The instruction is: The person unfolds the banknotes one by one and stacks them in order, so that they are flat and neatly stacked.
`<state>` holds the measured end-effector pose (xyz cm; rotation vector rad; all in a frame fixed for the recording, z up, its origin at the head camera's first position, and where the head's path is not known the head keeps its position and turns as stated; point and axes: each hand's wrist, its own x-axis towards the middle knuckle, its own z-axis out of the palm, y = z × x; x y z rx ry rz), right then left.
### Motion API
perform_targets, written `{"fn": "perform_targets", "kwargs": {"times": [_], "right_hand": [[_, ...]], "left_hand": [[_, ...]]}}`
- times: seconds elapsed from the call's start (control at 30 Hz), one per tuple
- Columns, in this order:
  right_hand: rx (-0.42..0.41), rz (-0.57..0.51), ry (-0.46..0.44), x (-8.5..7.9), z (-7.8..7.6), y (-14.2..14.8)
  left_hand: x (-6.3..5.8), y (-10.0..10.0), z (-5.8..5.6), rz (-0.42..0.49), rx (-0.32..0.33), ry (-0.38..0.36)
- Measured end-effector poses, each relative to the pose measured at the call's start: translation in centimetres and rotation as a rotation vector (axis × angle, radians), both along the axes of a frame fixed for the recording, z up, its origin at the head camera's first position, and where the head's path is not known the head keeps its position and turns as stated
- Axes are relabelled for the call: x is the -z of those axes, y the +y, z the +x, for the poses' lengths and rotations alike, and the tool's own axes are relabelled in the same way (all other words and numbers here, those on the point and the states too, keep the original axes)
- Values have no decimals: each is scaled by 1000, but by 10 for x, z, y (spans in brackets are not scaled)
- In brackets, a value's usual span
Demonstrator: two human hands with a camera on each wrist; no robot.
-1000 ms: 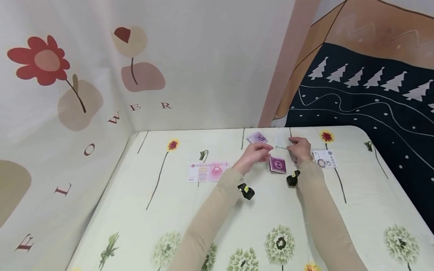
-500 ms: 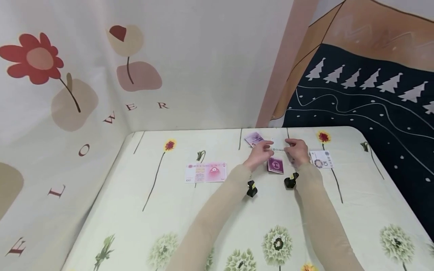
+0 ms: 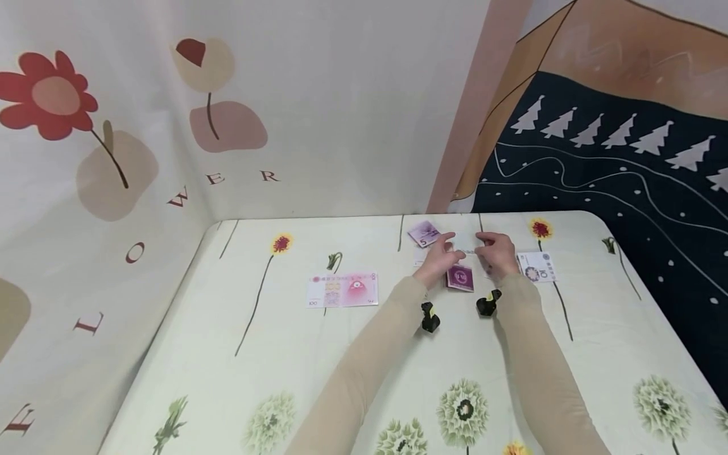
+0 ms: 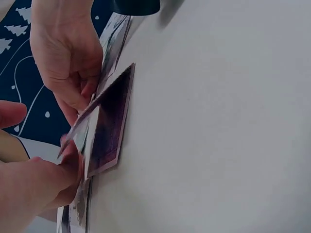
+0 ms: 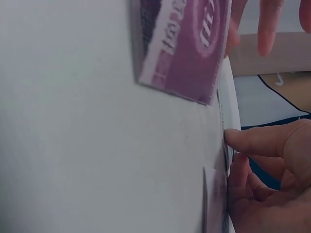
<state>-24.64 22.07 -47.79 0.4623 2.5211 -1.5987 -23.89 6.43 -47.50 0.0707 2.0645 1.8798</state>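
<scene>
A pale paper slip (image 3: 467,242) with a row of small greenish marks lies near the far table edge, between the hands. My right hand (image 3: 497,254) pinches its right edge between thumb and fingers; in the right wrist view, the thumb tip (image 5: 232,138) is low at the tabletop. At the slip's left edge, my left hand (image 3: 439,260) has its index finger and thumb apart. A folded purple banknote (image 3: 459,278) stands tent-like just in front of the hands, and partly covers the left fingers in the left wrist view. A purple 5 banknote (image 3: 424,234) lies behind the left hand.
To the left, a pink 100 banknote (image 3: 342,291) lies flat. A 10 banknote (image 3: 538,266) is right of the right hand. Part of another pale note (image 3: 419,255) shows beside the left hand. Printed curtains (image 3: 341,114) rise behind the flowered tablecloth (image 3: 307,354).
The left hand has moved right and its fingers have come to the slip's left edge, uncovering more of the purple 5 banknote. The right hand stays at the right edge.
</scene>
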Motion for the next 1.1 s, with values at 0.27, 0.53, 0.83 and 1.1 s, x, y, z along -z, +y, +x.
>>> {"fn": "perform_targets", "kwargs": {"times": [0.27, 0.53, 0.83, 1.1], "right_hand": [[-48, -63, -87, -3, -1, 2], [-153, -6, -2, -4, 0, 2], [-162, 9, 110, -2, 4, -4], [-196, 146, 276, -8, 17, -21]], "left_hand": [[-1, -3, -7, 147, 13, -86], [5, -3, -9, 125, -42, -40], [10, -11, -8, 150, -185, 88], [4, -21, -4, 173, -183, 126]]}}
